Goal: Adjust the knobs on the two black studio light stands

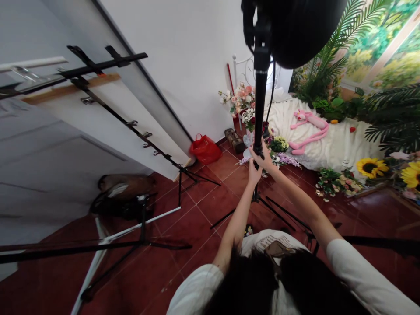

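Note:
A black light stand (pixel 260 98) rises in front of me, with a large dark lamp head (pixel 303 30) at its top and a cable hanging beside the pole. My right hand (pixel 265 158) is closed around the pole at a joint or collar. Just below it, my left hand (pixel 254 173) grips the same pole, its fingers partly hidden. Under my hands the stand's thin legs (pixel 226 218) spread over the red tiled floor (pixel 210 192).
On the left, a white board (pixel 138 118) hangs clipped to a black frame; a red bag (pixel 206 148) sits by the wall. More stand legs (pixel 141 243) cross the floor. At right, a pink plush toy (pixel 311 122) lies on white fur cloth (pixel 341 148) among flowers and palm leaves.

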Demonstrator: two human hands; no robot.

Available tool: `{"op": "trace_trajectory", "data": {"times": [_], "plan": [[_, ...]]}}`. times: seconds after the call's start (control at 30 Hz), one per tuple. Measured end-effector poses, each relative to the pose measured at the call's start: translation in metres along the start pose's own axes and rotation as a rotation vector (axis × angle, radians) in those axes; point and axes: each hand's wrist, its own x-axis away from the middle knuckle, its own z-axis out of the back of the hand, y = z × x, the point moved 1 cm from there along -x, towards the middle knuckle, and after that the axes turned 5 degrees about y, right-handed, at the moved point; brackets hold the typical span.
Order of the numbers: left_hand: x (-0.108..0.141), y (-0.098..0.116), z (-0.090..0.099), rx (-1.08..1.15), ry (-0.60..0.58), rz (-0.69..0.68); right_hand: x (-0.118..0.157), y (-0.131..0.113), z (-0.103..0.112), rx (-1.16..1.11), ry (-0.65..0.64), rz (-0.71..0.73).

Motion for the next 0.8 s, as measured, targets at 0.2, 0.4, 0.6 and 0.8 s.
{"op": "trace_trajectory", "data": {"times": [0.2,0.4,0.6,0.8], "plan": [[-0.001,-0.002,0.000,0.005,-0.019,-0.008,0.012,0.008,-0.004,-0.014,-0.003,-0.034],[-0.001,-0.004,0.000,0.047,-0.022,-0.053,0.030,0.016,0.014,0.103,-0.046,-0.005],[0.000,0.000,0.000,0.023,0.001,-0.007,0.061,0.044,0.059,0.229,-0.053,0.045],[0.000,0.003,0.000,-0.011,0.005,-0.014,0.097,0.055,0.075,0.261,-0.049,-0.012]]}}
